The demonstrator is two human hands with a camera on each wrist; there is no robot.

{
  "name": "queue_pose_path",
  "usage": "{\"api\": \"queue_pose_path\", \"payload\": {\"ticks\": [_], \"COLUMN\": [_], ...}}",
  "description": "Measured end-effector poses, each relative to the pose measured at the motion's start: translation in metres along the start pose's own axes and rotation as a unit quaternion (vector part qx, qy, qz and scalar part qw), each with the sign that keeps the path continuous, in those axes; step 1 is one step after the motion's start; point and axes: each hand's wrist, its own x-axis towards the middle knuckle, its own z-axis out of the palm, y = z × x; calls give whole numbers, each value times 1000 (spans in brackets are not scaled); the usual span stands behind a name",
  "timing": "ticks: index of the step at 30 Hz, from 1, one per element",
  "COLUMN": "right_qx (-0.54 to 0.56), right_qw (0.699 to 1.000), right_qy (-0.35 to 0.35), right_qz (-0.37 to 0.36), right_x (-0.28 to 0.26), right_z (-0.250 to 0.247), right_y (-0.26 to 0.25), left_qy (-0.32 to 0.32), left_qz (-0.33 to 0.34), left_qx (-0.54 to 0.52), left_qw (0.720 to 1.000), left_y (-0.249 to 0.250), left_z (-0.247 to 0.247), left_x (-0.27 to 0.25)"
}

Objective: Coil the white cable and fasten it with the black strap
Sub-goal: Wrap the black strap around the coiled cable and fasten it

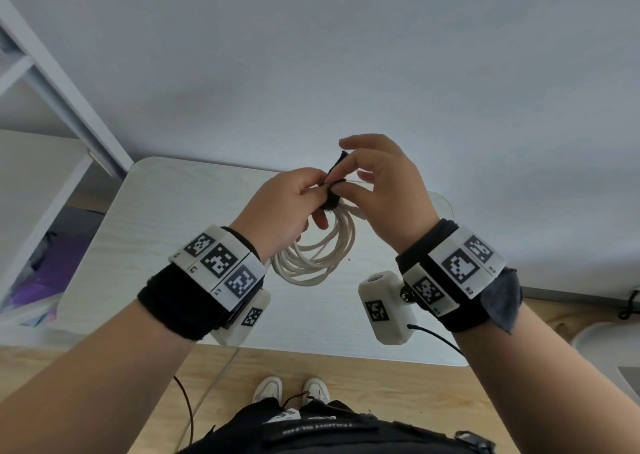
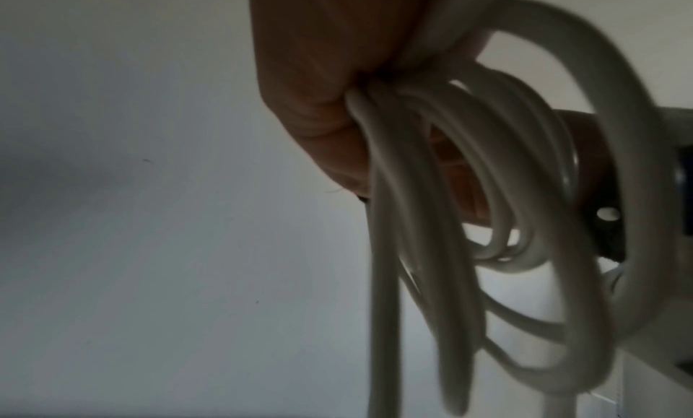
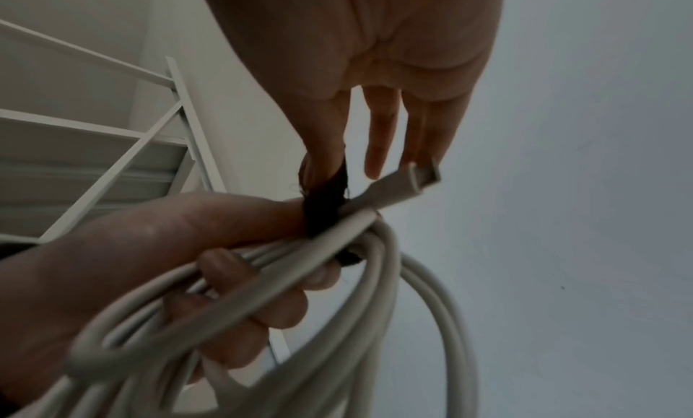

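The left hand (image 1: 282, 207) holds the coiled white cable (image 1: 313, 256) above the table (image 1: 145, 231). The right hand (image 1: 384, 190) pinches the black strap (image 1: 335, 176) wrapped round the coil's top.

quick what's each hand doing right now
Left hand: closed, gripping the coiled white cable.
Right hand: pinching the black strap at the top of the coil, other fingers loose.

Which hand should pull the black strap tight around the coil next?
Probably the right hand: it already pinches the black strap, while the left hand grips the white cable coil and should keep holding it.
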Motion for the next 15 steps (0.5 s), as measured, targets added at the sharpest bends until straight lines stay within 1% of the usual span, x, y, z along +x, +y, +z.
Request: {"api": "queue_pose_path", "payload": {"ticks": [4,9,12,15], "right_qx": [33,9,12,18], "right_qw": [999,1000,1000,1000], "right_qy": [-27,-4,5,2], "right_qz": [24,5,18,23], "right_x": [1,4,5,5], "right_z": [0,-1,-4,-8], "right_y": [-2,-4,-4,-6], "left_qy": [7,19,15,16], "left_qz": [9,15,20,44], "left_qx": [24,17,-5,-5], "left_qw": [1000,1000,1000,999], "left_y": [-1,-2,-1,1], "left_z": [0,3,3,2], "left_x": [-1,-2,-4,-6]}}
